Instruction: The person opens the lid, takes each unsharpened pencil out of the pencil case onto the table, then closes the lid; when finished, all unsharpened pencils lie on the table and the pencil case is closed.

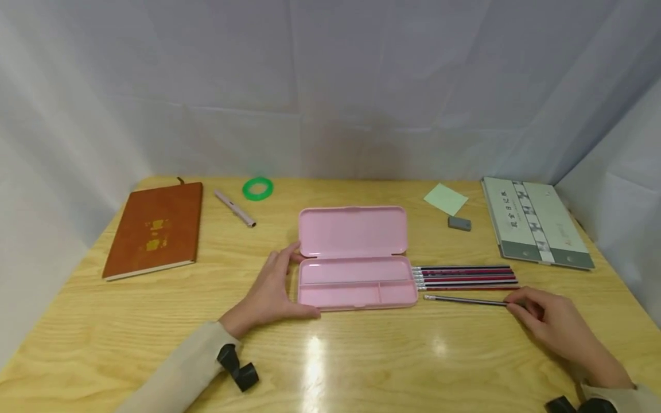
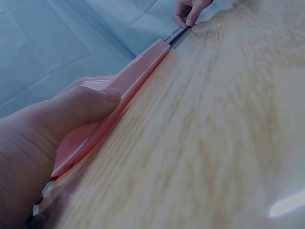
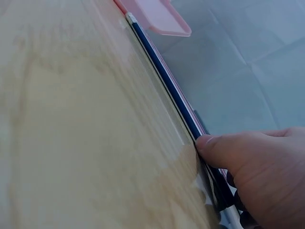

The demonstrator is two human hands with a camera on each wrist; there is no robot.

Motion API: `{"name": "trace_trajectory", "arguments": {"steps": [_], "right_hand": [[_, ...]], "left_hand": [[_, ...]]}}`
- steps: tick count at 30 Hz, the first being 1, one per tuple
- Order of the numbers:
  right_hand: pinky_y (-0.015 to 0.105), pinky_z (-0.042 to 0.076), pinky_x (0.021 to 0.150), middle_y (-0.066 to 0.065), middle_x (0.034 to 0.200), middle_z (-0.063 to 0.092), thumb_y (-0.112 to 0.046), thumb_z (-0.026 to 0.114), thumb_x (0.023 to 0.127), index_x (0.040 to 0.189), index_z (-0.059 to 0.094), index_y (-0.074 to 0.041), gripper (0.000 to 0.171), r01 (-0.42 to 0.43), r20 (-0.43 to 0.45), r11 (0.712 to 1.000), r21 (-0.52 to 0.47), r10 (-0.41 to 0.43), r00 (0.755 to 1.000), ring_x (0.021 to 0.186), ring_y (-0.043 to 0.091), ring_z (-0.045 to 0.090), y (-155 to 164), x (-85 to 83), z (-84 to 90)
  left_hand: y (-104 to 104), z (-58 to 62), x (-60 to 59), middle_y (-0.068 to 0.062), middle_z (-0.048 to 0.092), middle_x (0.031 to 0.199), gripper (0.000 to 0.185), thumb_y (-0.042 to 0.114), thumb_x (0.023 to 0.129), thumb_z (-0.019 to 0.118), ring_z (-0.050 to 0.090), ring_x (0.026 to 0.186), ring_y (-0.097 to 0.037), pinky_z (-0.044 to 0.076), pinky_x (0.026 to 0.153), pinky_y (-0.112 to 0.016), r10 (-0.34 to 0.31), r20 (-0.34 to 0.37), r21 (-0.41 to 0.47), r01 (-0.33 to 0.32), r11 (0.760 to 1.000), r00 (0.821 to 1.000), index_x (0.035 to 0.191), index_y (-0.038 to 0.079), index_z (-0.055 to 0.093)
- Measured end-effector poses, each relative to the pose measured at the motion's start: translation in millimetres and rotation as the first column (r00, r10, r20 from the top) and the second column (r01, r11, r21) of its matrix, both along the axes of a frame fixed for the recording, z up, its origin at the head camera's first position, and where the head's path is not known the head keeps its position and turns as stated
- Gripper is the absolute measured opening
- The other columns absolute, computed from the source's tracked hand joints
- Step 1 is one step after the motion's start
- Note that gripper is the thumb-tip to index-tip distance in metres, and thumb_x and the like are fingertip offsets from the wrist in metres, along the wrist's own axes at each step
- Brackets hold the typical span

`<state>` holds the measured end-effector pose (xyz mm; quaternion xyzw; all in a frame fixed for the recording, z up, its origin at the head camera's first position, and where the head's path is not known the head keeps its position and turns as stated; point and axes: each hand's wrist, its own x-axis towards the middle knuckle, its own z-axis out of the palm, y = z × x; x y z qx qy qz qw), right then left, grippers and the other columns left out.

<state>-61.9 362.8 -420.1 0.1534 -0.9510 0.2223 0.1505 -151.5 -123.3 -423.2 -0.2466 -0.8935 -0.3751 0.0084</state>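
An open pink pencil case [image 1: 356,264] lies in the middle of the wooden table [image 1: 330,355]. My left hand [image 1: 273,287] grips its left end, thumb on the front edge [image 2: 107,98] and fingers at the hinge side. Right of the case lies a row of several dark and red pencils [image 1: 465,276]. One dark pencil [image 1: 465,300] lies apart, nearer me; my right hand [image 1: 547,318] pinches its right end, and the thumb [image 3: 214,145] presses against it [image 3: 167,81]. The case's corner [image 3: 157,16] shows beyond the pencil's tip.
A brown notebook [image 1: 155,229] lies far left, with a pink pen [image 1: 234,207] and a green ring [image 1: 257,188] behind the case. A green sticky note [image 1: 446,198], a grey eraser [image 1: 459,223] and a grey-white booklet [image 1: 537,228] sit far right. White cloth walls surround the table.
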Motion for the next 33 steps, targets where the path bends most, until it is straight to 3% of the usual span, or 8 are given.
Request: {"name": "trace_trajectory", "arguments": {"steps": [5,13,20,25,29,33], "right_hand": [[0.017,0.024,0.05,-0.015,0.059,0.033,-0.002,0.076,0.078,0.09,0.065,-0.018,0.024,0.006,-0.014,1.0,0.0,-0.006,1.0,0.051,-0.004,0.026,-9.1,-8.9,-2.4],[0.018,0.028,0.05,-0.015,0.06,0.035,-0.001,0.075,0.078,0.092,0.061,-0.018,0.026,-0.061,-0.013,0.998,0.016,0.062,0.998,0.051,-0.004,0.027,-37.2,-29.0,0.2],[0.019,0.034,0.051,-0.016,0.057,0.035,-0.003,0.073,0.08,0.09,0.061,-0.02,0.023,-0.139,-0.003,0.986,-0.092,0.139,0.99,0.048,-0.004,0.028,-73.0,-45.1,-0.2],[0.021,0.04,0.055,-0.016,0.058,0.037,-0.002,0.069,0.084,0.101,0.061,-0.012,0.021,-0.202,-0.013,0.969,-0.14,0.202,0.979,0.048,-0.004,0.03,-101.7,-64.6,2.6],[0.021,0.039,0.053,-0.014,0.058,0.038,-0.002,0.065,0.088,0.113,0.058,-0.005,0.026,-0.238,-0.009,0.952,-0.192,0.241,0.971,0.047,-0.004,0.03,-120.3,-83.7,4.6],[0.021,0.034,0.048,-0.012,0.057,0.037,-0.001,0.064,0.088,0.116,0.056,-0.002,0.029,-0.248,-0.041,0.942,-0.225,0.245,0.969,0.046,-0.003,0.028,-133.2,-99.3,6.2]], "left_hand": [[-0.7,0.1,0.1,-0.001,0.052,0.127,0.131,0.051,0.048,0.092,0.043,0.106,-0.016,0.043,0.089,-0.038,0.0,0.011,-0.001,0.0,1.0,1.0,0.15,0.005,0.023],[-1.3,-1.0,-1.1,-0.001,0.051,0.127,0.131,0.052,0.048,0.091,0.043,0.107,-0.016,0.043,0.089,-0.038,-0.002,0.01,-0.002,0.002,1.0,1.0,0.15,0.005,0.023],[-1.3,-2.2,-1.1,-0.002,0.052,0.126,0.131,0.052,0.048,0.092,0.043,0.105,-0.016,0.043,0.089,-0.038,-0.001,0.002,-0.008,0.001,1.0,1.0,0.15,0.004,0.024],[-2.4,-1.7,-0.5,-0.001,0.053,0.126,0.131,0.051,0.048,0.092,0.043,0.105,-0.016,0.042,0.088,-0.038,0.004,-0.005,-0.012,-0.004,1.0,1.0,0.15,0.004,0.024],[-1.8,-1.7,-0.5,-0.001,0.053,0.125,0.13,0.05,0.048,0.092,0.042,0.105,-0.016,0.042,0.088,-0.038,-0.005,-0.014,-0.011,0.005,1.0,1.0,0.15,0.004,0.024],[-1.0,-2.1,-0.8,-0.002,0.053,0.125,0.131,0.049,0.048,0.092,0.042,0.105,-0.016,0.042,0.088,-0.038,-0.01,-0.012,-0.006,0.01,1.0,1.0,0.15,0.005,0.024]]}}
